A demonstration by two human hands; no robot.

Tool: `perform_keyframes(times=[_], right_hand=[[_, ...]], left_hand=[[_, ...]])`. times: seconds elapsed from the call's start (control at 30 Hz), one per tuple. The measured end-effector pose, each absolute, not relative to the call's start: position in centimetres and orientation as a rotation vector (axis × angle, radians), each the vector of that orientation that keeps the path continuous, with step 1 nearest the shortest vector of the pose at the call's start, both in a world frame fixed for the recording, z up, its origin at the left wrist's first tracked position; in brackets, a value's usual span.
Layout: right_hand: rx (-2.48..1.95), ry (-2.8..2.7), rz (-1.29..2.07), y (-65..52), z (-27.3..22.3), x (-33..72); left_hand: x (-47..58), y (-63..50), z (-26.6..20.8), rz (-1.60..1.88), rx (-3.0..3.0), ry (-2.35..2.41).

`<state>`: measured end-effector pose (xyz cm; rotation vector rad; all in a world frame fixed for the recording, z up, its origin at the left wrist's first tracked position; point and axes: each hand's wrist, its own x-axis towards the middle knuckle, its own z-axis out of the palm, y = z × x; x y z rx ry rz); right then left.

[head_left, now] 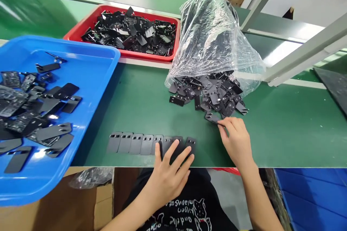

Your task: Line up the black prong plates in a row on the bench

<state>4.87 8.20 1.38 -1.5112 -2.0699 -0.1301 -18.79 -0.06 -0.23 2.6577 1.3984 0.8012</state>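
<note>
My left hand (pixel 169 173) lies with its fingers spread over the right end of a row of flat black two-pronged plug plates (pixel 125 142). The plates lie side by side near the bench's front edge, prong ends away from me. Some are partly hidden under the fingers, and the rightmost plate (pixel 191 144) sits slightly tilted. At the near edge of a loose pile of the same parts (pixel 214 94), my right hand (pixel 237 140) pinches a single plug plate (pixel 212 117) by its right end between thumb and fingers.
The pile spills from a clear plastic bag (pixel 211 32). Behind the row stands a red tray (pixel 175 41) full of black parts. A blue tray (pixel 100 75) with more parts is at left. A pale metal post (pixel 295 52) slants across the right side.
</note>
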Motion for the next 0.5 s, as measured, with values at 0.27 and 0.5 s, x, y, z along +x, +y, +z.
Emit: perform_keyframes(times=[0.27,0.5], right_hand=[[-1.071,-2.317,0.156,1.4,0.6,2.6],[-0.917,-2.212,0.209,1.7,-1.8,2.1]], left_hand=[[-20.3,0.4,2.1,0.809,2.659,1.305],[-25.1,15.3,12.0,0.295,2.742,1.582]])
